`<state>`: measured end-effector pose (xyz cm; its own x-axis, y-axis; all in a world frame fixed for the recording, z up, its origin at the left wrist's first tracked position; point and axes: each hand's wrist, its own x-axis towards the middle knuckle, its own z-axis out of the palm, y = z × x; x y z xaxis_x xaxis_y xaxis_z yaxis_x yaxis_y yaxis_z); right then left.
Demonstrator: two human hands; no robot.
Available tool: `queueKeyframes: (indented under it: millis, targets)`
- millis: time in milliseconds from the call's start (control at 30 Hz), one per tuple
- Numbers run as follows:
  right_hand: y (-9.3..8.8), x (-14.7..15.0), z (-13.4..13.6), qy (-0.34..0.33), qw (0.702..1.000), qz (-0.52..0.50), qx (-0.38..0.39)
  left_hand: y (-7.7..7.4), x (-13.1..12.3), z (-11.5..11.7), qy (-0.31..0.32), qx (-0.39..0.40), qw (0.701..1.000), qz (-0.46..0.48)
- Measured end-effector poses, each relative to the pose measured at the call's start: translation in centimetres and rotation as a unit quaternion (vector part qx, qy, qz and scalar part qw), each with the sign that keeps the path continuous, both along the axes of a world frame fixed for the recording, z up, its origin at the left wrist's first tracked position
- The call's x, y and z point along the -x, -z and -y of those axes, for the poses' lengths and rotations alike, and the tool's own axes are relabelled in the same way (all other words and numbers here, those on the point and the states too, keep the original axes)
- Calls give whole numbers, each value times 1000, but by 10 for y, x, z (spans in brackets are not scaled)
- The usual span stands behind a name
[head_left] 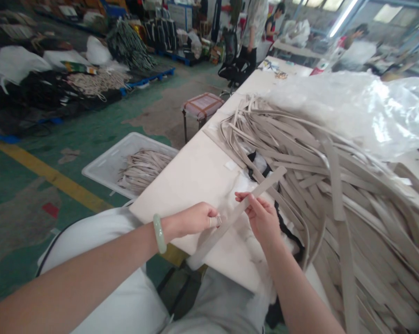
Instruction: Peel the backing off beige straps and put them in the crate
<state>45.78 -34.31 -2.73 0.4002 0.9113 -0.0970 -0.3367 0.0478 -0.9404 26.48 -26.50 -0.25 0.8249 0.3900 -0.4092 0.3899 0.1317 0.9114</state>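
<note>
- In the head view, a beige strip [233, 219] is pinched by the right hand [264, 218], aslant over the white table [181, 185].
- Whether it is gripped by the left hand [199, 218] cannot be told.
- More strips [334, 190] are heaped rightward.

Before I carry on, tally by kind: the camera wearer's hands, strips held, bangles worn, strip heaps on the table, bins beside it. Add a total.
Bare left hand and bare right hand: 2
Held flat beige strip: 1
Pale green bangle: 1
Heap of beige strips on the off-white table: 1
White plastic bin: 1
Total: 6
</note>
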Motion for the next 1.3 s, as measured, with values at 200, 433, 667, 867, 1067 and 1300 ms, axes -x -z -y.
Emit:
queueKeyframes:
  millis: [200, 433, 667, 867, 1067, 1300]
  targets:
    - [1, -11, -3, 85, 996, -25, -4, 10, 5, 0, 100, -84, 991, -30]
    - [-4, -15, -2, 132, 990, -26, -32, 17, 1, 5, 17, -106, 994, 1]
    - [2, 25, 11, -85, 996, -7, 5, 7, -8, -2, -81, -120, 987, 73]
    - [-1, 18, 8, -45, 998, -46, -20, 5, -5, -6, -25, -129, 991, 21]
    - [-12, 26, 10, -120, 989, -86, -24, 0, -14, 2, -66, -23, 995, 74]
    - [-40, -23, 11, 166, 968, -131, -138, 9, -15, 25, 260, 161, 947, 99]
